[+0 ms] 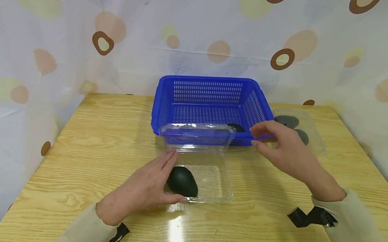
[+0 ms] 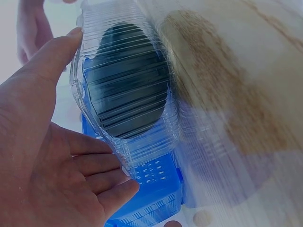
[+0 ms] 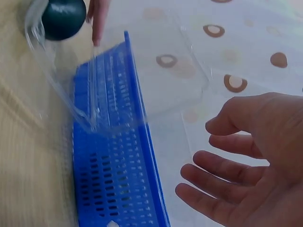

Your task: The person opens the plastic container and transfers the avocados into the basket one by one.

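Note:
A clear plastic clamshell box [image 1: 212, 177] lies with its lid [image 1: 198, 134] raised toward the basket. A dark green avocado [image 1: 183, 181] sits in the box's left half. Along that left side my left hand [image 1: 147, 181] touches the box, its fingers straight and its thumb at the near rim. Seen from the left wrist, the avocado [image 2: 130, 80] shows through the ribbed plastic wall. Above the basket's front right corner hovers my right hand [image 1: 285, 151], fingers loosely bent and holding nothing. The right wrist view shows the same hand [image 3: 255, 156] apart from the lid.
Behind the box stands a blue perforated basket [image 1: 206, 78] with a dark avocado [image 1: 237, 127] near its front right, partly hidden by the lid. A second clear box [image 1: 314, 128] at the right contains dark green avocados [image 1: 286, 121]. A patterned curtain [image 1: 203, 28] hangs behind the wooden table [image 1: 109, 128].

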